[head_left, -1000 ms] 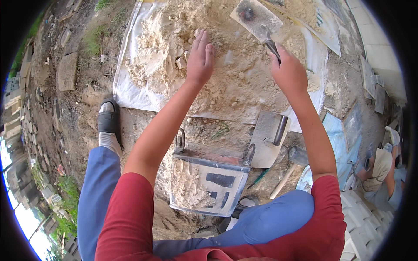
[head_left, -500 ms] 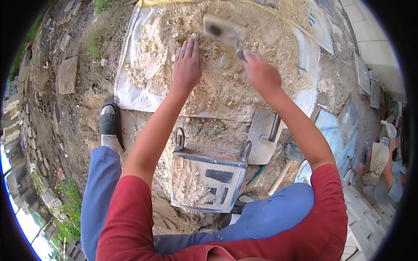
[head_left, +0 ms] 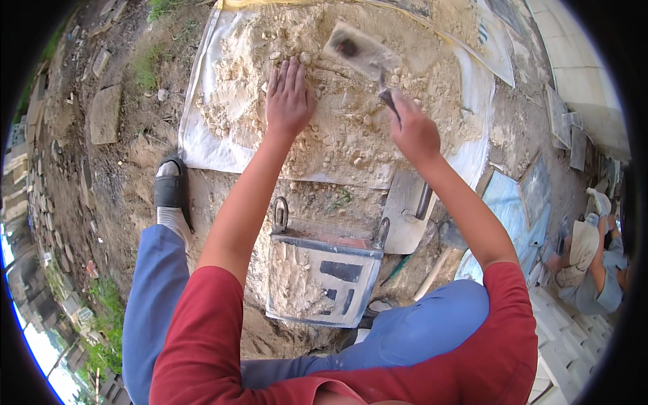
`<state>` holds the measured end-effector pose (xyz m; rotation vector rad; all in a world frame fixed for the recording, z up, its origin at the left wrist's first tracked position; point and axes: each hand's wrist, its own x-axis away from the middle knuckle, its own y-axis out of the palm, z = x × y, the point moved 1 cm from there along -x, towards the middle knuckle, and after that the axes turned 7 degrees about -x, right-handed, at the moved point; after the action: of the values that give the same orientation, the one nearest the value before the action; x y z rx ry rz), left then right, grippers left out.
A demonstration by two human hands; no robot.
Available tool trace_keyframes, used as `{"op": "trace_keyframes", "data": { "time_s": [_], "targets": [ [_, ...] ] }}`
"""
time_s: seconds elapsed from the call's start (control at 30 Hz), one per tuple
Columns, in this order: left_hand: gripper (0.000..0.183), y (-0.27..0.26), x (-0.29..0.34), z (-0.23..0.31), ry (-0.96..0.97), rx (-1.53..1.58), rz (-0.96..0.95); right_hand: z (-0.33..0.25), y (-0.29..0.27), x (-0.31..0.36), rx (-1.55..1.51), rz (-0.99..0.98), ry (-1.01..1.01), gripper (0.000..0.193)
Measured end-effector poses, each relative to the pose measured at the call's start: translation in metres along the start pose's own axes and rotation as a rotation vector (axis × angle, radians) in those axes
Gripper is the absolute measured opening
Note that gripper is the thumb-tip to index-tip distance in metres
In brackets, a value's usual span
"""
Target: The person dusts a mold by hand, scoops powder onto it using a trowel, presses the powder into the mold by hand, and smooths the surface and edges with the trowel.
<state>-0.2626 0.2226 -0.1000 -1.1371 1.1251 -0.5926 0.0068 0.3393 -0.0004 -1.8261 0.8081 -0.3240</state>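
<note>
My left hand (head_left: 290,101) lies flat with fingers stretched out on a broad heap of pale, crumbly soil (head_left: 337,142). The soil is spread over a white sheet (head_left: 202,148). In my right hand (head_left: 413,129) is the handle of a trowel, its flat rectangular blade (head_left: 361,52) tilted over the upper part of the heap; a dark patch marks the blade. Nearer to me sits a rectangular mould (head_left: 374,283) with two metal loop handles. Soil covers its left part, and dark raised or cut shapes show on the right. Both hands are apart from it.
A metal plate with a bar handle (head_left: 403,226) lies right of the mould, beside a mallet (head_left: 451,236) with a wooden handle. Blue sheeting (head_left: 496,196) is farther right. Another person (head_left: 594,263) crouches at the right edge. My sandalled foot (head_left: 170,185) is left of the sheet.
The trowel and my right hand have shifted slightly to the right, and the blade has turned. My left hand stays in nearly the same place on the soil.
</note>
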Motion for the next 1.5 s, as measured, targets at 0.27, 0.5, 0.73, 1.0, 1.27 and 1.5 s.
{"op": "trace_keyframes", "data": {
  "time_s": [0.27,0.5,0.73,1.0,1.27,1.5],
  "targets": [
    [0.032,-0.021,0.005,0.006,0.052,0.166,0.092,-0.001,-0.005,0.010,0.029,-0.166,-0.032,0.044],
    [0.025,-0.029,0.008,0.003,0.065,0.189,0.071,0.023,-0.013,0.003,0.019,-0.060,0.035,0.044],
    [0.025,-0.028,0.005,0.001,0.088,0.162,0.074,0.060,-0.010,-0.004,0.095,-0.049,0.133,0.046],
    [0.021,-0.029,0.006,0.004,0.121,0.144,0.061,0.075,-0.007,-0.010,0.107,0.027,0.079,0.045],
    [0.016,-0.030,0.005,0.007,0.145,0.161,0.133,0.065,-0.004,-0.013,0.082,-0.112,0.230,0.045],
    [0.015,-0.027,0.005,0.003,0.167,0.184,0.128,0.068,0.004,-0.001,0.023,-0.054,0.209,0.044]
  ]
}}
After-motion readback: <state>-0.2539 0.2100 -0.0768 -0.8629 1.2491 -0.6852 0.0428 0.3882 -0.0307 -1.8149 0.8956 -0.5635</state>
